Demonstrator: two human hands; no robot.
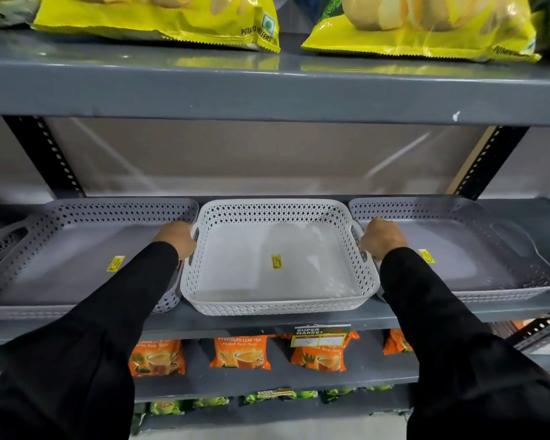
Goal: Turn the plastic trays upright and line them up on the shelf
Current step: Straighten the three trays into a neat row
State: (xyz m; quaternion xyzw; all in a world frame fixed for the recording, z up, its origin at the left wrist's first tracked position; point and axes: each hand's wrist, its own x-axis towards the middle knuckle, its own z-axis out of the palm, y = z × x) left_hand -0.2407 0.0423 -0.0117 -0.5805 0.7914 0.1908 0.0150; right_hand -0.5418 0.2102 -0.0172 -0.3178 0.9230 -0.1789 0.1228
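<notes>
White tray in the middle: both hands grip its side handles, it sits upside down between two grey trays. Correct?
Not quite. The head view shows the white tray upright, open side up, price sticker visible inside. The left hand and right hand do hold its side handles, between the two grey trays.

Left grey tray point(61, 258) cropped (left edge)

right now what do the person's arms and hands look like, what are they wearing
Both arms are covered by long, loose black sleeves, plain with no visible markings, that reach down to the wrists. The left hand and right hand are bare: no gloves, and no rings, watch or bracelet show from this view. The fingers are mostly hidden from the camera, so nothing more can be told about them.
</notes>
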